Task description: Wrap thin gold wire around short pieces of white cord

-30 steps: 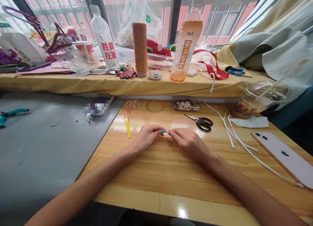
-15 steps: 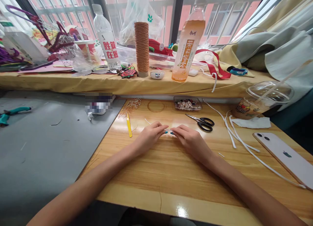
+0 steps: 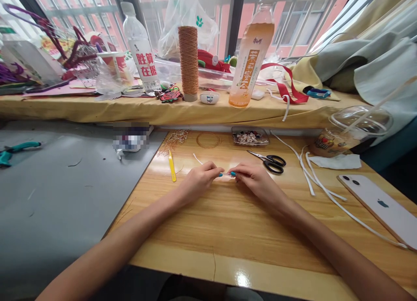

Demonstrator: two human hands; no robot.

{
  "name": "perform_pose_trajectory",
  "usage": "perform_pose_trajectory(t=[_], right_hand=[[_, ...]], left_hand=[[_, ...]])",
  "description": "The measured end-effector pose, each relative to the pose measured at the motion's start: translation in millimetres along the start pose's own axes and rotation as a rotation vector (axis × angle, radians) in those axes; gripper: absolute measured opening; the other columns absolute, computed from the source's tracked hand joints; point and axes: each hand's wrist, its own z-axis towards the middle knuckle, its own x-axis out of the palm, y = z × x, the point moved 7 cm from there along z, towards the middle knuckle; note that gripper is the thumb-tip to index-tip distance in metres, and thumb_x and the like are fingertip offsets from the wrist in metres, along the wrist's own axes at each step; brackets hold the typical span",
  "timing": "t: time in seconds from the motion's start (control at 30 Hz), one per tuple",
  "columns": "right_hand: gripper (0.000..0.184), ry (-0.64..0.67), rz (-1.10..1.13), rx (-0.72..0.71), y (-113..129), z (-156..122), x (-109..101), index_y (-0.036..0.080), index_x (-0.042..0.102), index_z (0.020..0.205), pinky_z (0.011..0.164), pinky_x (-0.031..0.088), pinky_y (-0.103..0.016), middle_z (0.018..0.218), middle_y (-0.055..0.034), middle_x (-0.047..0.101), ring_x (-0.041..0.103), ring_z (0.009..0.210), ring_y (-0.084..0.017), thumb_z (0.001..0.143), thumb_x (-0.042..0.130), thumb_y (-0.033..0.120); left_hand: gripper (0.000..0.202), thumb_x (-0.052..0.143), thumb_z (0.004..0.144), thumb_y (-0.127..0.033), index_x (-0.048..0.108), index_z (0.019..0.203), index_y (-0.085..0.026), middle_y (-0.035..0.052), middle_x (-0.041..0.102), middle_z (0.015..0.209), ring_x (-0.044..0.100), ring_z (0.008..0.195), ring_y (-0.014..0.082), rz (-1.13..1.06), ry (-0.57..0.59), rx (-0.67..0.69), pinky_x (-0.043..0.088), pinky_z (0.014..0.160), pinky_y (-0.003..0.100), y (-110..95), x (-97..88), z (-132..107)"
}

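A thin white cord (image 3: 197, 159) runs through my left hand (image 3: 203, 178), and its free end sticks up behind the knuckles. My left thumb and fingers pinch it. Facing it across a small gap, my right hand (image 3: 253, 179) pinches the other end of the same cord, thumb on top. A short stretch of cord shows between the fingertips, too small to make out in detail. Black-handled scissors (image 3: 273, 163) lie just beyond my right hand. Yellow tweezers (image 3: 172, 167) rest to the left of my left hand.
A clear box of small pieces (image 3: 250, 137) and a coil of thin brown wire (image 3: 208, 140) lie at the back. White cords (image 3: 321, 179), a phone (image 3: 379, 205) and a lidded plastic cup (image 3: 335, 138) are at right. Bottles and a brown thread spool (image 3: 188, 62) stand on the ledge.
My right hand has shifted slightly right and turned, so its thumb now shows on top. The gap between the fingertips is a little wider. My left hand stays nearly where it was.
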Motion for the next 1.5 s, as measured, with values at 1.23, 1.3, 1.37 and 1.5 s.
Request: perform_pose_trajectory(t=[1.23, 1.3, 1.37, 1.5], right_hand=[[0.031, -0.089, -0.787, -0.318, 38.8, -16.8, 21.3, 0.014, 0.054, 0.062, 0.046, 0.023, -0.026, 0.054, -0.0028, 0.050, 0.040, 0.048, -0.011, 0.084, 0.032, 0.014], [0.030, -0.109, -0.809, -0.337, 42.0, -17.5, 22.4, 0.014, 0.054, 0.061, 0.045, 0.023, -0.026, 0.053, -0.0023, 0.049, 0.040, 0.047, -0.011, 0.083, 0.033, 0.013], [0.029, -0.116, -0.823, -0.358, 44.9, -18.3, 25.2, 0.014, 0.053, 0.061, 0.046, 0.024, -0.026, 0.053, -0.0024, 0.048, 0.040, 0.048, -0.012, 0.082, 0.034, 0.012], [0.027, -0.124, -0.808, -0.364, 47.8, -19.5, 29.5, 0.013, 0.055, 0.063, 0.046, 0.024, -0.026, 0.054, -0.0030, 0.050, 0.042, 0.049, -0.012, 0.080, 0.036, 0.011]], left_hand=[[0.019, 0.039, 0.084, -0.018, 0.059, 0.085, -0.017, 0.0014, 0.057, 0.066, 0.052, 0.055, 0.0096, 0.521, -0.049, 0.105, 0.030, 0.046, 0.019, -18.9, -14.5, 0.6], [0.019, 0.040, 0.084, -0.019, 0.059, 0.085, -0.017, 0.0013, 0.057, 0.064, 0.051, 0.055, 0.0104, 0.442, -0.068, 0.009, 0.030, 0.045, 0.019, -16.0, -13.3, 0.4], [0.019, 0.041, 0.084, -0.020, 0.059, 0.086, -0.016, 0.0020, 0.059, 0.067, 0.053, 0.058, 0.0109, 0.294, -0.093, -0.102, 0.034, 0.048, 0.019, -11.7, -12.6, -0.1], [0.019, 0.041, 0.083, -0.019, 0.058, 0.089, -0.014, -0.0001, 0.058, 0.062, 0.051, 0.055, 0.0092, -0.121, -0.060, -0.370, 0.037, 0.053, 0.019, 2.0, -5.7, -0.4]])
